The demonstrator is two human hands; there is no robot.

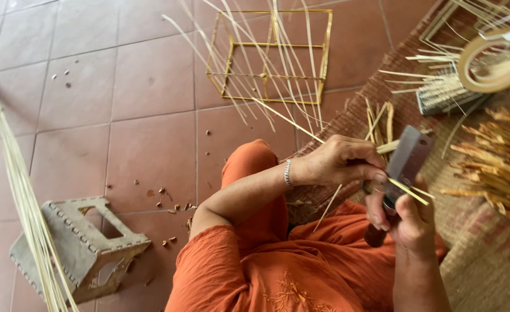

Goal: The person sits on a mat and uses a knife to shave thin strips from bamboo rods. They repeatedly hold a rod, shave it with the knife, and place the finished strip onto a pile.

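My left hand, a silver bracelet at its wrist, pinches a thin pale cane strip against the blade of a knife. My right hand is closed around the dark handle of that grey broad-bladed knife, blade pointing up. The strip crosses the blade and sticks out on both sides. Both hands are above my lap, which is covered in orange cloth.
A gold wire box frame with long cane strips woven through it stands on the tiled floor ahead. A grey plastic stool lies tipped at the left beside a bundle of canes. A woven mat holds a tape ring, a half-woven piece and dry fibres.
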